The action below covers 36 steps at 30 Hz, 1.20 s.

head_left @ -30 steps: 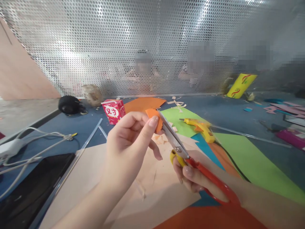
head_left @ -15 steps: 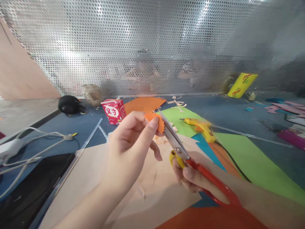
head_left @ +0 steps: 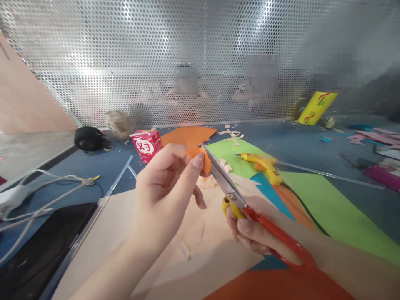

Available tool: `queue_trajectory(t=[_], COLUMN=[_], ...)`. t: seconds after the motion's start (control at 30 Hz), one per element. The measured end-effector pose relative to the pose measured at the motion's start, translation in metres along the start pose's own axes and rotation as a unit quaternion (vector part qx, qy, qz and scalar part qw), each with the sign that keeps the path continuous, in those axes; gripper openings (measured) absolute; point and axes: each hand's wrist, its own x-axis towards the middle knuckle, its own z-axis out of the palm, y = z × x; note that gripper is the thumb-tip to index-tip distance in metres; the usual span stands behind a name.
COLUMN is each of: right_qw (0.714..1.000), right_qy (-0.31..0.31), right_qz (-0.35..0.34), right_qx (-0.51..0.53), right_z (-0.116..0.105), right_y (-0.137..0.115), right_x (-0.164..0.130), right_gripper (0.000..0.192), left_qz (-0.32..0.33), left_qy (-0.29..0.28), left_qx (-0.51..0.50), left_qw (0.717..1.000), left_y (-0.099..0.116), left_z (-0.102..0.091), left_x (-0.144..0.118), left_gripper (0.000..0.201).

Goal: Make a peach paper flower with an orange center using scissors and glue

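Both my hands are busy over the soft blue felt surface [head_left: 103, 166]. My left hand [head_left: 165, 191] pinches a small orange paper scrap [head_left: 200, 158] between thumb and fingers. It is thin and flat, and its edge looks bumpy and wavy. My right hand [head_left: 253, 233] is closed around the shiny red plastic handles of the metal scissors [head_left: 243, 204]. They have a yellow bit near the middle. Their long silver blades point up and touch the scrap's right edge, held up in the air in front of me.

Under my hands lies a big smooth peach paper sheet [head_left: 125, 233]. Flat green paper [head_left: 328, 208] lies to the right, and a yellow glue gun [head_left: 262, 164] rests on it. A little red carton [head_left: 146, 145] stands farther back, near the shiny metal wall full of round holes [head_left: 125, 62].
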Motion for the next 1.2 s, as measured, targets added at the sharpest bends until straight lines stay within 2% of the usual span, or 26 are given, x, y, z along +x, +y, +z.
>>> queue_trajectory(t=[0.4, 0.63, 0.87, 1.2], right_qw=[0.997, 0.996, 0.998, 0.998], right_qy=[0.019, 0.020, 0.044, 0.033], right_qz=[0.000, -0.011, 0.009, 0.006], right_qx=[0.071, 0.084, 0.040, 0.054], right_z=[0.004, 0.006, 0.005, 0.006], right_y=[-0.002, 0.003, 0.002, 0.000], right_x=[0.001, 0.003, 0.001, 0.002], right_gripper=[0.048, 0.049, 0.052, 0.046], left_qz=[-0.034, -0.060, -0.060, -0.062], left_qy=[0.012, -0.008, 0.039, -0.019], left_qx=[-0.007, -0.023, -0.036, -0.036], left_qw=[0.999, 0.998, 0.997, 0.997], left_y=[0.003, 0.006, 0.005, 0.001], left_z=[0.002, 0.003, 0.010, 0.003], left_x=[-0.002, -0.002, -0.005, -0.004], left_gripper=[0.005, 0.006, 0.005, 0.007])
